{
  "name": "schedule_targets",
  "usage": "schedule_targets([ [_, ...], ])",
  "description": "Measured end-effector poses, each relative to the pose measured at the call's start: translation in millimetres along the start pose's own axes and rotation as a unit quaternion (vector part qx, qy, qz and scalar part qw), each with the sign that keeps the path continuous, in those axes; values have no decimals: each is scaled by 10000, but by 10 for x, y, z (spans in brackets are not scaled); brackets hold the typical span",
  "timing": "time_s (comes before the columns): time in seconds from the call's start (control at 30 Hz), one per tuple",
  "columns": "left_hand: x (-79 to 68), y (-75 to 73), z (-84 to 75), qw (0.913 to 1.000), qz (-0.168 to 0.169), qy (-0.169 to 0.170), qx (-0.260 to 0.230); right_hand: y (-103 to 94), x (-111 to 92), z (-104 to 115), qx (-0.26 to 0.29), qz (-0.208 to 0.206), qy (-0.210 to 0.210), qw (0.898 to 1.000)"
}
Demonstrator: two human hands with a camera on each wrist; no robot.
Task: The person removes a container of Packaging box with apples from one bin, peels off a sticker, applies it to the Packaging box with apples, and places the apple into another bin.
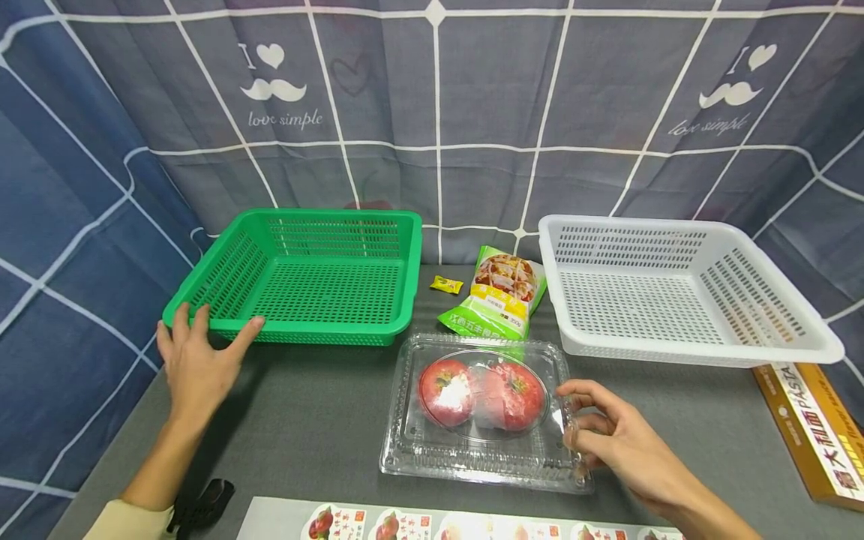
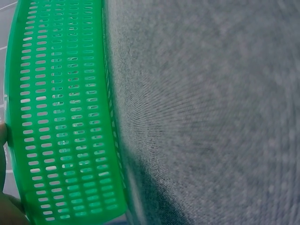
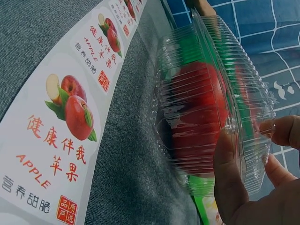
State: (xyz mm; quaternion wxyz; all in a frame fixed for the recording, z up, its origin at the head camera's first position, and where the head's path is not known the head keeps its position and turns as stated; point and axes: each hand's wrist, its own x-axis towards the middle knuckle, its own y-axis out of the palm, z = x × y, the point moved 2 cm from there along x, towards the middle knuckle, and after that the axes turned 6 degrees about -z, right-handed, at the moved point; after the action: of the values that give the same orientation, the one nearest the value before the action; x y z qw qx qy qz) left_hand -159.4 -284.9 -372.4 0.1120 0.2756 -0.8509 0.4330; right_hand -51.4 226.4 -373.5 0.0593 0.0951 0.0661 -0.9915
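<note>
Two red fruits in a clear box, pinched by the right hand

Seen from the head camera, with 12 o'clock at the far side, the clear box lies at about 9 o'clock from the right hand, in direct contact with it. Thumb and bent fingers pinch the box at its 3 o'clock edge. Its ribbed plastic catches glare, so whether the lid is fully fastened is hard to say.

The left hand grips the rim of a green basket at the basket's 8 o'clock corner; that basket sits at 10 o'clock from the box.

Around the box on the grey bench, a green food bag lies at 12 o'clock, just past the far edge, with a small yellow packet beside it. A white basket stands at 2 o'clock, a pasta carton lies well apart at 3, and a strip of apple labels runs along 6 o'clock.
</note>
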Motion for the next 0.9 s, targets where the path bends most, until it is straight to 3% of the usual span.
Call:
schedule_targets([
  [0.3, -1, -5, -5, 10000, 58, 6, 10, -8, 2, 16, -54, 23, 53, 10000],
  [0.53, 9, -26, -22, 9988, 465, -30, 173, -3, -43, 34, -288, 14, 69, 9996],
  [0.67, -6, -62, 21, 9977, 645, -127, -192, 9, -62, 57, -680, -76, -33, 9977],
  [0.73, -40, -97, 33, 9975, 505, -136, -485, 14, -67, 74, -1064, -186, -214, 9939],
  [0.8, -108, -137, 1, 9966, 158, -31, -811, 11, -81, 97, -1548, -361, -492, 9861],
  [0.9, -270, -167, -125, 9904, -385, 413, -1261, -10, -125, 134, -2060, -675, -872, 9723],
])
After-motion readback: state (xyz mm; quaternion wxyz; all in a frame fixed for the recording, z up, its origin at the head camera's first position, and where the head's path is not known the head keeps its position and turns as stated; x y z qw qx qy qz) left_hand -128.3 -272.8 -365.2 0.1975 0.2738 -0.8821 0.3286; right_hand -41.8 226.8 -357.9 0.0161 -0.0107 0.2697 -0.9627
